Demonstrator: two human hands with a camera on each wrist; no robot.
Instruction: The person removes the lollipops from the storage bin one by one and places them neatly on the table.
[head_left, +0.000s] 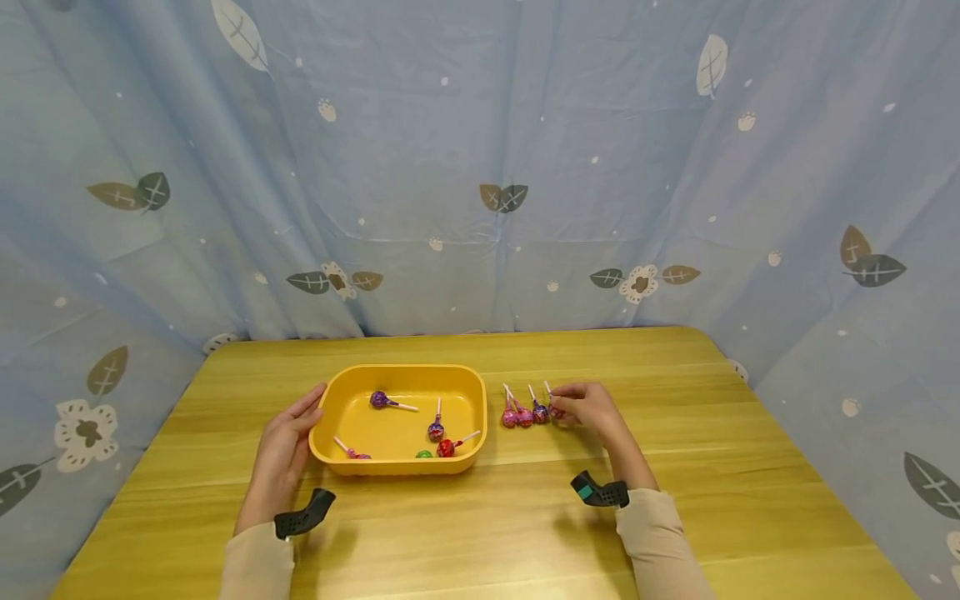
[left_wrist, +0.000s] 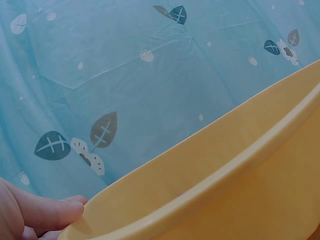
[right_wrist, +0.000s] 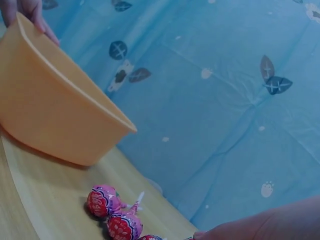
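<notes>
Lollipop [head_left: 553, 411] at the right end of the row, on the table [head_left: 480, 533] beside the yellow bin [head_left: 405, 468]: my right hand [head_left: 592, 408] pinches it, fingers hiding part of its head; the right wrist view nearly cuts it off. My left arm reaches forward, the left hand's [head_left: 281, 450] nearly straight fingers touching the bin's rim. The front wall mostly covers a green-wrapped sweet [head_left: 424, 454].

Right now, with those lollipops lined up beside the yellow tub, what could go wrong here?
The right hand at the rightmost lollipop could knock the neighbouring lollipops, which look round and might roll. The left hand touches the yellow tub; a push rightward could slide it into them.
</notes>
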